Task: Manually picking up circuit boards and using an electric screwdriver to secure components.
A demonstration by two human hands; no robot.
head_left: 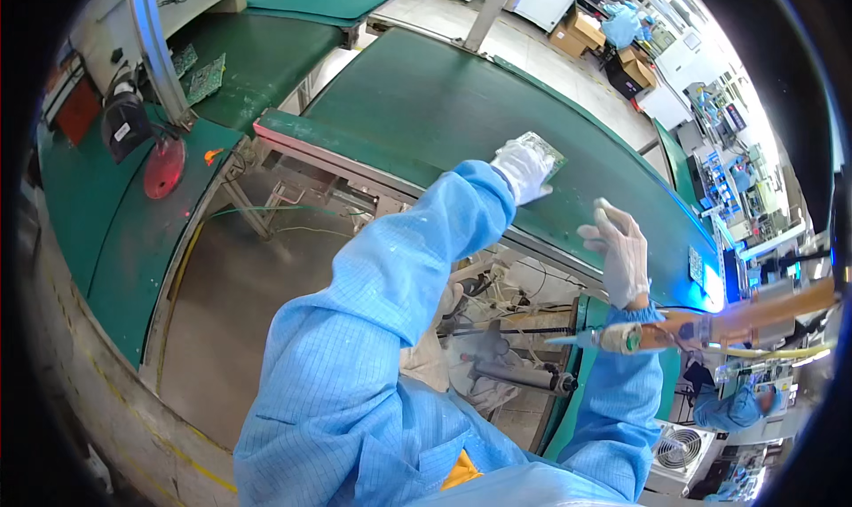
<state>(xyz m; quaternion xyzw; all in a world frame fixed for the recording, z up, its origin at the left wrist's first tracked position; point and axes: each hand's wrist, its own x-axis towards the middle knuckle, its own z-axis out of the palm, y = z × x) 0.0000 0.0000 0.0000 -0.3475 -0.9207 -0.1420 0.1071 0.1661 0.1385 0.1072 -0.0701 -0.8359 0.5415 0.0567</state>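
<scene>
My left hand (521,172), in a white glove, is stretched out over the green conveyor belt (426,90). Its fingers are on a small green circuit board (552,155), which shows past the fingertips; the glove hides the rest of the board. My right hand (616,245), gloved too, is raised at the belt's near edge to the right. Nothing is in it, and its fingers are bent loosely and apart. Just below the right wrist, in front of the sleeve, a pale blue pointed nozzle (577,339) sticks out from an orange-brown wrapped arm (737,319).
Another circuit board (696,264) lies at the belt's right end beside a bright blue light. Several boards (207,79) rest on the far left belt. A black device (124,121) and a red disc (164,168) stand at left. Co-workers (624,25) and cardboard boxes (581,30) are beyond.
</scene>
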